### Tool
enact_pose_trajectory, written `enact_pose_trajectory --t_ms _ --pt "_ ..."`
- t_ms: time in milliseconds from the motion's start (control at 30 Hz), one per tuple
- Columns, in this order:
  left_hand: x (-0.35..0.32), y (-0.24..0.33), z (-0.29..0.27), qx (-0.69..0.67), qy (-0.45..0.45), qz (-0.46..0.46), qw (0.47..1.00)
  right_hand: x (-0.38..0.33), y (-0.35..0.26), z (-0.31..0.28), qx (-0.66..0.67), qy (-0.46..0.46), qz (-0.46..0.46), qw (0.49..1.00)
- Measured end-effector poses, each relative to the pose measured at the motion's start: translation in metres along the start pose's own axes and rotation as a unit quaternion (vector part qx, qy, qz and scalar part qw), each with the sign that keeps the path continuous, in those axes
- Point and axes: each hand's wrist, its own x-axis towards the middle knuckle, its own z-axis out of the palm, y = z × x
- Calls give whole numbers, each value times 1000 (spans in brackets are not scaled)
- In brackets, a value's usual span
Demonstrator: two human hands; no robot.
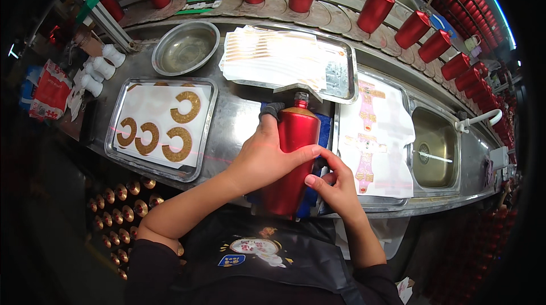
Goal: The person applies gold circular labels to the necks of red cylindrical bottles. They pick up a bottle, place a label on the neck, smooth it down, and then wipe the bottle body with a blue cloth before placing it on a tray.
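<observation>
Nearest, at lower centre, is a dark apron (318, 242). Just above, mid-frame, a red bottle (296, 134) points its neck up the frame in front of a blue cloth (325, 126). The left hand (264, 148) wraps its left side, thumb across the front, probably to steady it; the right hand (340, 185) has thumb and forefinger apart, tips at its right edge, perhaps for light support. A tray (111, 129) at left keeps 4 whole gold C-shaped pieces (177, 144) spread, seemingly for easy picking; ornate decals (364, 157) lie right. Beyond, a sheet stack (273, 57) sits within reach.
</observation>
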Motion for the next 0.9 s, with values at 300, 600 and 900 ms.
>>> enact_pose_trajectory --t_ms 300,600,900 --pt "22 -55 -58 -216 237 111 941 -17 -10 2 -64 65 -101 991" --pt "172 -109 -108 94 342 20 935 -10 -13 9 38 107 -89 990" --pt "175 -142 -141 30 335 110 935 -3 -11 -12 -91 115 -143 979"
